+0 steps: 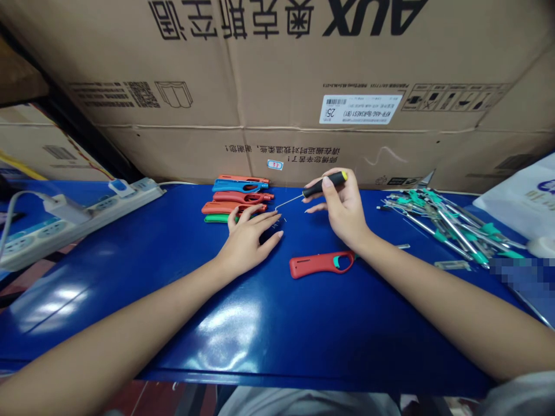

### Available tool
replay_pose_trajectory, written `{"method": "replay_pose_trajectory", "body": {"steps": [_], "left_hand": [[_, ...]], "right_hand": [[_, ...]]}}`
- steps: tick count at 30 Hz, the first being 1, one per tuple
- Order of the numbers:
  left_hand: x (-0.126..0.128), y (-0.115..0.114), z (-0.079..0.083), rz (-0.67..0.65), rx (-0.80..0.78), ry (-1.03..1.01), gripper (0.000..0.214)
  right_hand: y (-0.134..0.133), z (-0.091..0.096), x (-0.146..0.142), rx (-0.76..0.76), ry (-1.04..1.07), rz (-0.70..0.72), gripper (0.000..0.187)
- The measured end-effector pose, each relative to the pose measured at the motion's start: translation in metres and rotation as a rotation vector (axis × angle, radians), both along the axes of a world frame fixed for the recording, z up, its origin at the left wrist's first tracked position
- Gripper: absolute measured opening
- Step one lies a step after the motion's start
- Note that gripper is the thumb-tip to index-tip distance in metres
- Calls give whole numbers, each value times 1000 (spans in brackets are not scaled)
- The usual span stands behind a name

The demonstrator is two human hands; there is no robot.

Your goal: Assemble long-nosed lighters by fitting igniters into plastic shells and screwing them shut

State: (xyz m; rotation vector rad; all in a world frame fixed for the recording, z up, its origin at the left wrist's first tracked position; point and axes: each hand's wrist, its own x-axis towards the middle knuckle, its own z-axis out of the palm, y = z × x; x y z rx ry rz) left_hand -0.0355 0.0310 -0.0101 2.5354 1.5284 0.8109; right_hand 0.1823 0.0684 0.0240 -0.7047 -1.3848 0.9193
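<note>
In my right hand (349, 211) is a screwdriver (319, 188) with a black and yellow handle, gripped between thumb and fingers. Its thin shaft slants down to the left, the tip just beyond my left fingertips. My left hand (248, 240) lies with fingers stretched over the table, nearest to small metal bits (281, 221), perhaps screws, too tiny to tell. Behind it several lighter-like plastic casings lie in a row, among them a blue casing (222, 186) and a green casing (213, 218). A red casing (310, 266) with a green trigger lies below my right hand.
A heap of metal rods with green parts (446, 222) lies on the right of the blue table (269, 323), beside a white bag (520, 199). A power strip (78, 222) with plugs runs along the left. A large cardboard box (277, 75) stands across the back.
</note>
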Motion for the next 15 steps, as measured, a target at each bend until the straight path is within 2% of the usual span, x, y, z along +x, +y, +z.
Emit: {"method": "replay_pose_trajectory", "body": {"steps": [5, 9, 15], "left_hand": [[2, -4, 3, 49, 64, -121, 25], [6, -12, 9, 54, 59, -196, 19], [9, -25, 11, -96, -73, -214, 12]], "right_hand": [[-7, 7, 4, -23, 45, -56, 36], [-25, 16, 16, -79, 110, -83, 30], [-65, 15, 43, -225, 160, -150, 25]]}}
